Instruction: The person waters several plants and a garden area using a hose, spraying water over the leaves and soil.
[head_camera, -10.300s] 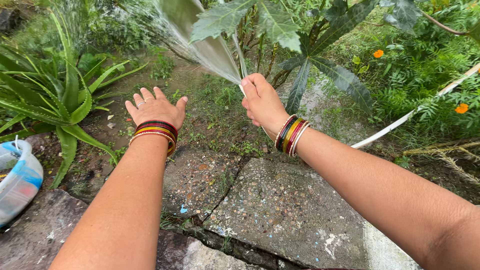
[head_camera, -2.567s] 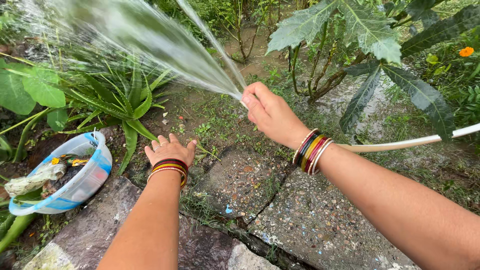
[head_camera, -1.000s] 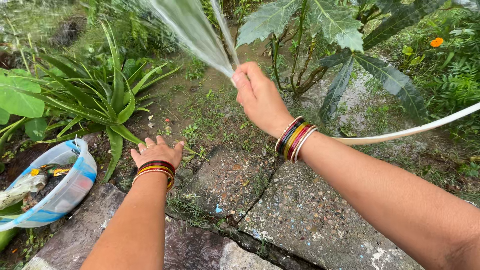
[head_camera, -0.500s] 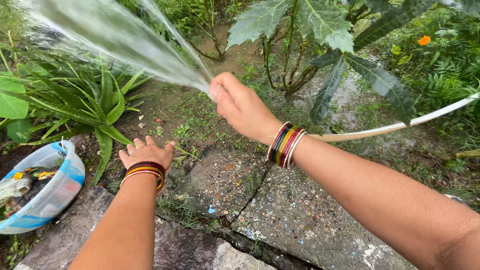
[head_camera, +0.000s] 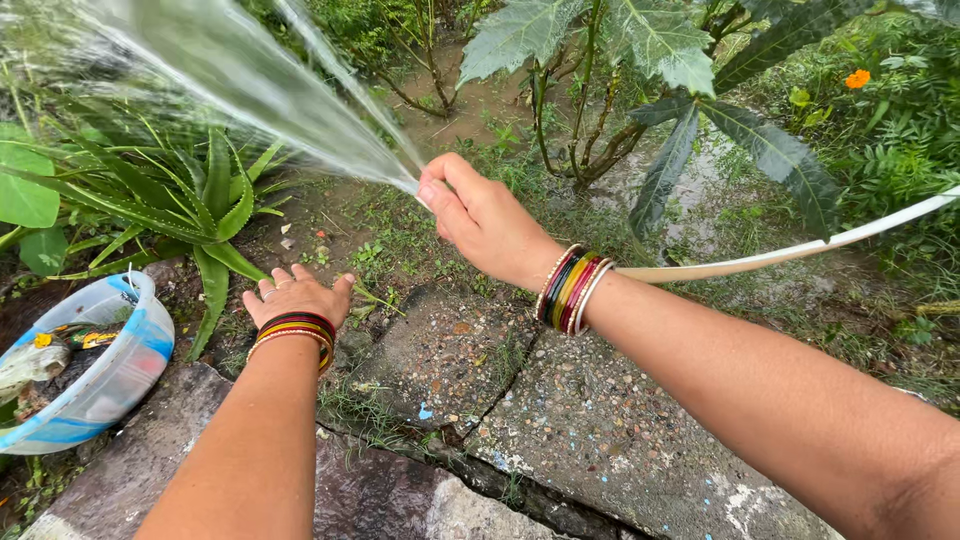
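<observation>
hose (head_camera: 800, 252): smooth pale plastic | slab (head_camera: 600, 420): rough pebbled concrete | tub (head_camera: 120, 380): glossy translucent plastic | bangles (head_camera: 570, 290): shiny

Packaging in view: one plastic tub (head_camera: 128, 365), at about eight o'clock at the left edge of the scene, lying tilted on the soil just beside the stone slabs. Round, clear-walled, banded in blue and white. Inside it, a small yellow and red wrapper (head_camera: 82, 339) among debris. No signs or screens visible.
</observation>
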